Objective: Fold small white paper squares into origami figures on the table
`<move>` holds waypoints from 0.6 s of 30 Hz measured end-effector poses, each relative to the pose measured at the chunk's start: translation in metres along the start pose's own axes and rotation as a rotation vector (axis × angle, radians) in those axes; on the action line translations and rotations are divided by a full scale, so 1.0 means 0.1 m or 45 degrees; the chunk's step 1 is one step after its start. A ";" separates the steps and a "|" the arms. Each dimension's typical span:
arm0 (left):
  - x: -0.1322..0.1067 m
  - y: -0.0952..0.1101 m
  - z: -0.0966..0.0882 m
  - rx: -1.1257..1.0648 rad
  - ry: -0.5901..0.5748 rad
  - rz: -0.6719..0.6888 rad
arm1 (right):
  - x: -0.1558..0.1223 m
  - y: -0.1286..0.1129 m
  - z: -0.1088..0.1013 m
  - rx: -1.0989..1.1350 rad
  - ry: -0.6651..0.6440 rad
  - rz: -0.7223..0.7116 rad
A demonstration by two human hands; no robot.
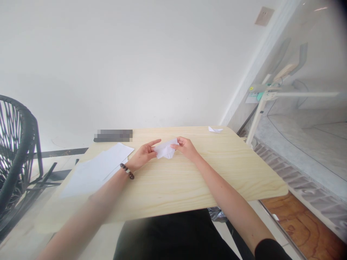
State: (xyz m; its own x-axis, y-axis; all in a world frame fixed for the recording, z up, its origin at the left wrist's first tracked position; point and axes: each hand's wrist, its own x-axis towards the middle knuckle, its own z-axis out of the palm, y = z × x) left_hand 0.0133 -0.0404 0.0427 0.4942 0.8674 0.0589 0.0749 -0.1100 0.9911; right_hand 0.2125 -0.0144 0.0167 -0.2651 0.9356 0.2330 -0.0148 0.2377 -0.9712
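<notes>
A small folded white paper (pixel 166 149) is held just above the light wooden table (pixel 189 180), near its middle. My left hand (pixel 145 154), with a bead bracelet on the wrist, pinches the paper's left edge, index finger stretched along the top. My right hand (pixel 185 146) grips the paper's right end with curled fingers. Both hands are on the same piece.
White sheets (pixel 94 169) lie on the table's left part. A small folded white scrap (pixel 215 129) sits at the far right corner. A dark flat object (pixel 113 135) lies at the far edge. A black woven chair (pixel 16 151) stands at the left, a glass door at the right.
</notes>
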 end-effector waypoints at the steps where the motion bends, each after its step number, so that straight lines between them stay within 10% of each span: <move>1: 0.00 -0.01 0.01 -0.008 0.015 0.006 | 0.00 -0.01 0.01 -0.002 0.010 -0.005; 18: 0.00 -0.04 0.01 0.156 0.280 -0.108 | -0.06 -0.04 0.18 -0.109 -0.139 0.018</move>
State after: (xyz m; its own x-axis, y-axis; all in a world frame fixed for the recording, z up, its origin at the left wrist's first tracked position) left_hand 0.0137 -0.0399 0.0383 0.2824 0.9592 0.0137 0.2192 -0.0785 0.9725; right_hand 0.1970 -0.0254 0.0181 -0.3678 0.9064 0.2078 0.0709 0.2501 -0.9656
